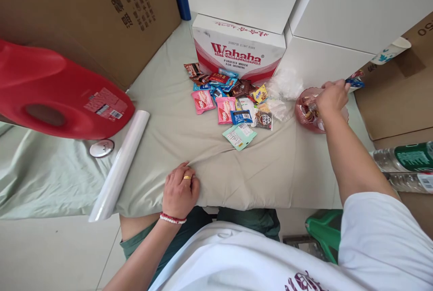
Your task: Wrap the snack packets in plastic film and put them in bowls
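Note:
My right hand [332, 97] is stretched out to the far right, above a pink translucent bowl [301, 113] with wrapped sweets in it. Its fingers pinch a small blue and red wrapper [355, 81] just past the bowl's far side. My left hand [180, 191] rests palm down on the pale green cloth [162, 137] near the front edge, fingers curled together on a fold, a gold ring on one finger and a red and white bracelet at the wrist. A heap of snack packets [230, 99] lies in the middle, left of the bowl.
A red jug [57, 92] lies at the left beside a white roll [122, 162] and a small round metal object [101, 148]. A Wahaha carton [238, 49], white boxes and brown cartons line the back. Clear plastic bag [284, 85], water bottles [406, 167], green stool [324, 232].

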`<state>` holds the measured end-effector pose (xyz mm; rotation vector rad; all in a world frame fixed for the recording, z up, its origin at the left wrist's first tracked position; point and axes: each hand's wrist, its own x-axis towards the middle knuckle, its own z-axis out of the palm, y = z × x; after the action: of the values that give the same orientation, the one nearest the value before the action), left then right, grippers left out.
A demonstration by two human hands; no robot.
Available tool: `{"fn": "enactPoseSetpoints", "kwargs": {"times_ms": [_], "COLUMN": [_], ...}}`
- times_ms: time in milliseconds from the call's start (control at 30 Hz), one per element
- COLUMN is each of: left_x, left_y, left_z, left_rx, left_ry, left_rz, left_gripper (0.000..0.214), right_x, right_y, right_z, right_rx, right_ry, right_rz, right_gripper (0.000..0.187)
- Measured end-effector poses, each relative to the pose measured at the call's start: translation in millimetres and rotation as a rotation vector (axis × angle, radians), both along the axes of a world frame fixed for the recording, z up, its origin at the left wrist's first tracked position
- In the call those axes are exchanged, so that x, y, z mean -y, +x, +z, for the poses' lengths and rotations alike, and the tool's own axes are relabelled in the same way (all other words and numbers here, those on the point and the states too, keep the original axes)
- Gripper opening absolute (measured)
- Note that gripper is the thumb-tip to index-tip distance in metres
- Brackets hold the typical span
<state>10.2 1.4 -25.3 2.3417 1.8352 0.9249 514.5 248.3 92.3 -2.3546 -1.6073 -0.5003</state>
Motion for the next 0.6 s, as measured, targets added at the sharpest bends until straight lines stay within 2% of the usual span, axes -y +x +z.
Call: {"fn": "enactPoseSetpoints", "kwargs": {"times_ms": [67, 167, 267, 367, 433, 500, 533, 600], "left_x": [0, 1, 1, 1, 1, 2, 3, 4], "left_y": [0, 0, 1, 2, 2, 0, 0, 0], "left_z": [0.3, 0.5, 0.8, 0.9, 0.4, -0.1, 0.1, 2.8], "left_rx": [-0.014, -0.037, -0.034, -0.021, -0.017, 0.004, 0.027, 0.101], "left_ry": [0.014, 0.034, 0.028, 0.02, 0.018, 0.021, 0.029, 0.043], "left_rz": [-0.008, -0.005, 0.005, 0.009, 0.004, -0.005, -0.007, 0.015], "left_gripper": [0.014, 0.013, 0.014, 0.014, 0.015, 0.015, 0.015, 0.013], "right_x": [-6, -9, -6, 5, 19, 43, 58, 96], "right_y": [-17, -49, -75, -89, -93, -96, -100, -112], "right_z": [9.0, 8.0, -9.9, -30.6, -38.6, -41.6, -42.3, -44.1], "right_rx": [-0.096, -0.181, -0.198, -0.165, -0.188, -0.309, -0.427, -0.795], "right_ry": [-0.002, -0.146, -0.374, -0.512, -0.468, -0.281, -0.165, 0.011], "right_rz": [0.05, 0.238, 0.335, 0.296, 0.286, 0.319, 0.349, 0.397], "right_gripper": [0.039, 0.039, 0.034, 0.049, 0.037, 0.026, 0.023, 0.021]}}
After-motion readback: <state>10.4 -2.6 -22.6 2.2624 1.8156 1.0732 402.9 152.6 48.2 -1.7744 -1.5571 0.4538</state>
